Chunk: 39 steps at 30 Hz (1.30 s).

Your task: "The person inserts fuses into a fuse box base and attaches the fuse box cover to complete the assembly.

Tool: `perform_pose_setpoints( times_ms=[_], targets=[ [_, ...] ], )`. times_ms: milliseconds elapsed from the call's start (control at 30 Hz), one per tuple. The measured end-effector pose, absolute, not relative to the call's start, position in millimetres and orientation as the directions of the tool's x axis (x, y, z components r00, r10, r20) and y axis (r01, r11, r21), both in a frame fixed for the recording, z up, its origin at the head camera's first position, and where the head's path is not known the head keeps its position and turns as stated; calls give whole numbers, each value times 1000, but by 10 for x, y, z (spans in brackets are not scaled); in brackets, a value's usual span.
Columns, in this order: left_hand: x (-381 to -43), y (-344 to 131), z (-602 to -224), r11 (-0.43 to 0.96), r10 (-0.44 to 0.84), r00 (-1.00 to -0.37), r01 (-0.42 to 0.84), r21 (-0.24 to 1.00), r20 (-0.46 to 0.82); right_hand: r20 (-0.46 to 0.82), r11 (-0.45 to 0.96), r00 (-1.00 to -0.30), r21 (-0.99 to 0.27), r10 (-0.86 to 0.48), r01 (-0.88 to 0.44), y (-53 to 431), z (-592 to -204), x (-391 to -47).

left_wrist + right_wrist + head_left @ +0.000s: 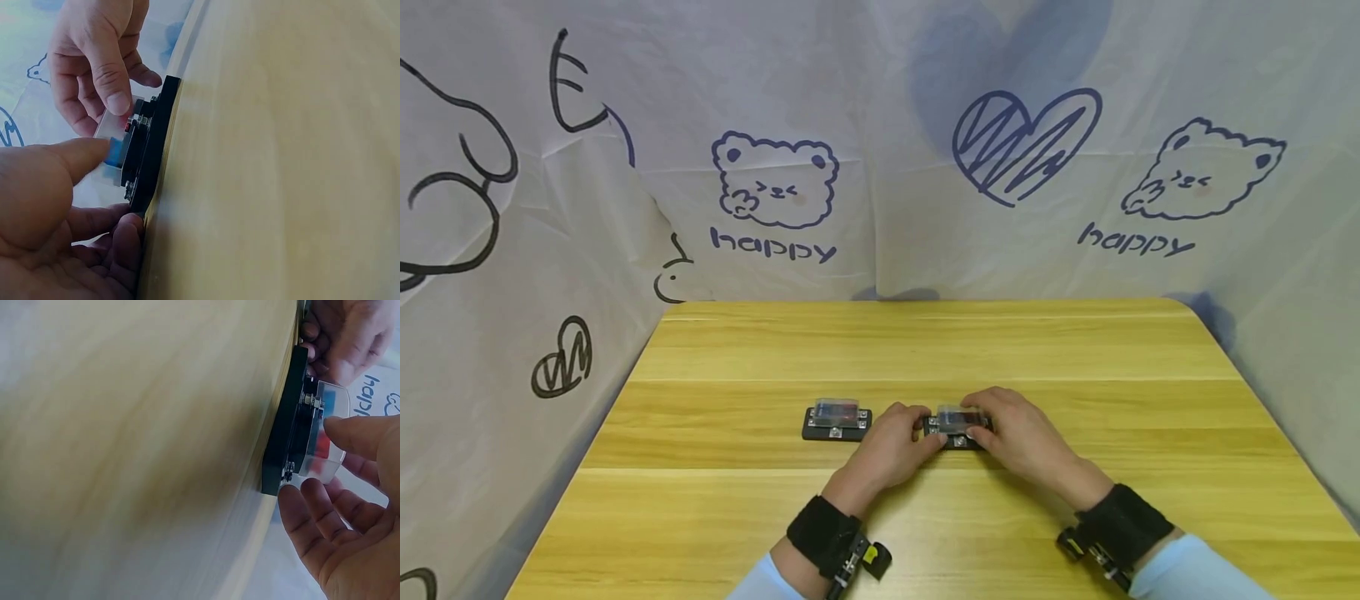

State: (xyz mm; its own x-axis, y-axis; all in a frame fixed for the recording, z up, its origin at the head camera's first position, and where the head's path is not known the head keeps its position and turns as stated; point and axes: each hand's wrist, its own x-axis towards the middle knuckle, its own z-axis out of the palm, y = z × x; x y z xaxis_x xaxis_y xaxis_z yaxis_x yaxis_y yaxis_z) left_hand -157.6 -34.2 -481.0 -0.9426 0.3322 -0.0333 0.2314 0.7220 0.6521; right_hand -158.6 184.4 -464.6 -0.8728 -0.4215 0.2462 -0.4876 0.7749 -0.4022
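A fuse block (959, 442) with a black base, metal screw terminals and a clear cover (953, 418) lies on the table right of centre. Blue and red parts show through the cover (331, 450). My left hand (891, 446) holds the block's left end, its fingers at the end of the base and its thumb by the cover (112, 153). From the right, my right hand (1022, 437) pinches the cover, thumb in front and fingers behind. The base (153, 144) sits flat on the tabletop.
A second fuse block (837, 414) of the same kind, cover on, stands just left of my left hand on the wooden table (715, 500). White cloth (887, 192) with drawn bears and hearts hangs behind the table and along its sides.
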Motion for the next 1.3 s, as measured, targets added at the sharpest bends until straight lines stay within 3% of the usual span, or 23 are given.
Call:
perform_pose_setpoints(
  times_ms=[400, 1300],
  targets=[
    [-1601, -316, -4786, 712, 317, -948, 213, 669, -35, 192, 750, -895, -491, -403, -443, 1921, -4642, -1570],
    [-1606, -314, -4767, 708, 311, -950, 208, 675, -34, 187, 756, -900, -491, -394, -433, 1912, -4646, -1575]
  ],
)
